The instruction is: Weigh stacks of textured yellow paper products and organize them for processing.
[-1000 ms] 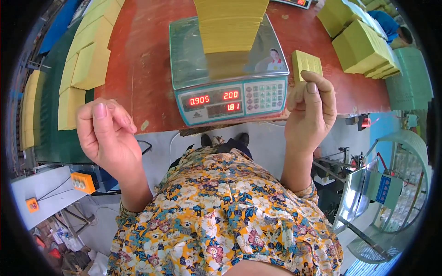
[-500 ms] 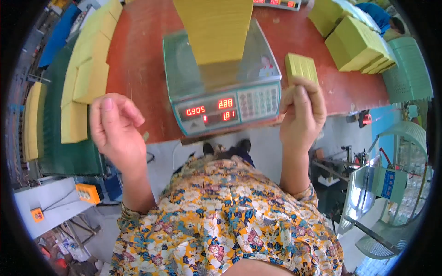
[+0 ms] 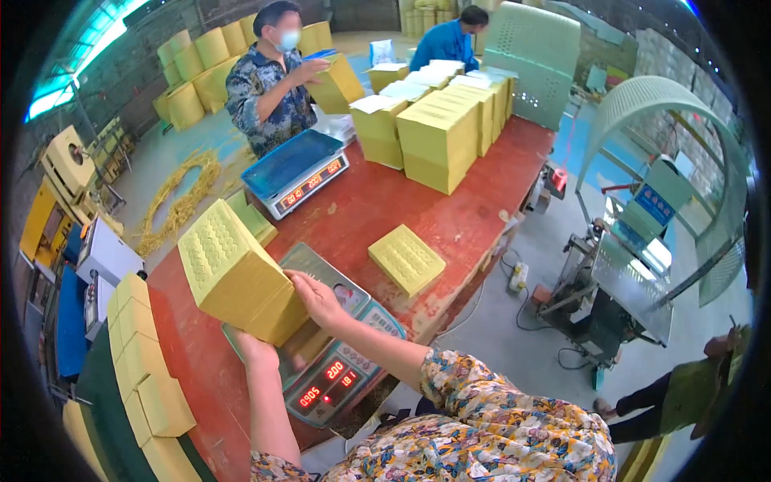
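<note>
Between my two hands a tall stack of yellow paper [image 3: 249, 285], its top stamped with rows of round marks, leans to the left over a digital scale [image 3: 363, 347]. My left hand [image 3: 257, 350] cups the stack low at its near end. My right hand [image 3: 318, 299] presses against its right side, fingers along the paper. Part of the steel pan shows beneath, and red figures glow on the display. Whether the stack's underside still touches the pan is hidden. A thinner yellow paper block [image 3: 407, 259] lies on the red table to the right of the scale.
Another scale [image 3: 295, 178] stands farther back on the red table [image 3: 337, 213], near several large paper stacks [image 3: 438, 145]. A masked person [image 3: 269, 88] there holds a yellow stack; a second person in blue [image 3: 446, 44] is behind. More yellow stacks [image 3: 152, 373] line the left edge.
My hands, apart and without the stack before, now grip the stack from the scale and tilt it left. The view has swung up and right, showing the people and the room.
</note>
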Available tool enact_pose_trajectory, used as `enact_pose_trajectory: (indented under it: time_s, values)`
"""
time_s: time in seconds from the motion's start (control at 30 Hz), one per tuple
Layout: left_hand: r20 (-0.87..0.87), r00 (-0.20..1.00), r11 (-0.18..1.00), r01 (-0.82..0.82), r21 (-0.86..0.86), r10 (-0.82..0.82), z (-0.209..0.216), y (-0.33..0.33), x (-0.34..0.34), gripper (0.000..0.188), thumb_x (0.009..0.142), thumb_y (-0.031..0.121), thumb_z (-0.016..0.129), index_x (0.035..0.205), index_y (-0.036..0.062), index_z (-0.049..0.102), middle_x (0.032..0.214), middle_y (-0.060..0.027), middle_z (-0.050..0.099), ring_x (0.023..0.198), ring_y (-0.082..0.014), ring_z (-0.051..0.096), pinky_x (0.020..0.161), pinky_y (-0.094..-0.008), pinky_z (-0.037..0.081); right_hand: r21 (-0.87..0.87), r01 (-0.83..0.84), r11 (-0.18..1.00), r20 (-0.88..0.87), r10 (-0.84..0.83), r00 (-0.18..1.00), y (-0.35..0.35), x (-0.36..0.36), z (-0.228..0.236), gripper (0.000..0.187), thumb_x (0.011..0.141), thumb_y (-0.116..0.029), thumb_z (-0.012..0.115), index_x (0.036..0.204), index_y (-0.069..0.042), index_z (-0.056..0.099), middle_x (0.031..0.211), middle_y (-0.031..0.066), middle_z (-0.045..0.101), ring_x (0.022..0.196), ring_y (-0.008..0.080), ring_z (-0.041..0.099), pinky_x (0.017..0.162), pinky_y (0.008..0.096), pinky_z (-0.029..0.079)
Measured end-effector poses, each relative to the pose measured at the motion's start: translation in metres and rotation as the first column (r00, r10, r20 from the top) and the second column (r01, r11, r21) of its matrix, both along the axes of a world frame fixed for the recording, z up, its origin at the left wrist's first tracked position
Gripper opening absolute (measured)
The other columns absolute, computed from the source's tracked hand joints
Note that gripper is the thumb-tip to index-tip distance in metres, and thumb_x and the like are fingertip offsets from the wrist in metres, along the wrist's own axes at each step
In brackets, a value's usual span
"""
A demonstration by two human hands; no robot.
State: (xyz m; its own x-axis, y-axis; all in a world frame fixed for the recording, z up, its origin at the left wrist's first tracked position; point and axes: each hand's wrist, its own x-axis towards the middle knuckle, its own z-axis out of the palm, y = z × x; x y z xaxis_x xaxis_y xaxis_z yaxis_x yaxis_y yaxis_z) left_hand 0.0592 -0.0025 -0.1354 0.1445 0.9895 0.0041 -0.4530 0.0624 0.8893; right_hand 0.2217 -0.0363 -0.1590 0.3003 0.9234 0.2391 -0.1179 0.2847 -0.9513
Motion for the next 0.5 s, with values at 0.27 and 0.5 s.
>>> enact_pose_trajectory:
  time_s: [0.27, 0.5]
  values:
    - [0.069, 0.998, 0.977, 0.026, -0.213, -0.011, 0.010, -0.091, 0.041, 0.052, 0.101, 0.045, 0.038, 0.136, 0.0070, 0.046, 0.134, -0.0113, 0.053, 0.123, -0.0259, 0.052, 0.104, -0.0444, 0.041, -0.039, 0.173, 0.984, -0.180, -0.178, 0.967, -0.104, 0.019, 0.020, 0.041, 0.105, -0.030, 0.043, 0.130, -0.001, 0.057, 0.126, 0.0119, 0.062, 0.117, 0.0171, 0.055, 0.101, 0.0290, 0.040]
    - [0.092, 0.988, 0.977, 0.140, -0.163, -0.126, 0.033, -0.105, 0.039, 0.058, 0.100, 0.047, 0.042, 0.144, 0.0087, 0.038, 0.142, -0.0117, 0.045, 0.130, -0.0254, 0.046, 0.107, -0.0434, 0.037, -0.053, 0.256, 0.965, -0.095, -0.260, 0.961, -0.135, 0.038, 0.023, 0.039, 0.103, -0.030, 0.046, 0.128, -0.002, 0.059, 0.123, 0.0118, 0.064, 0.115, 0.0172, 0.056, 0.100, 0.0301, 0.042]
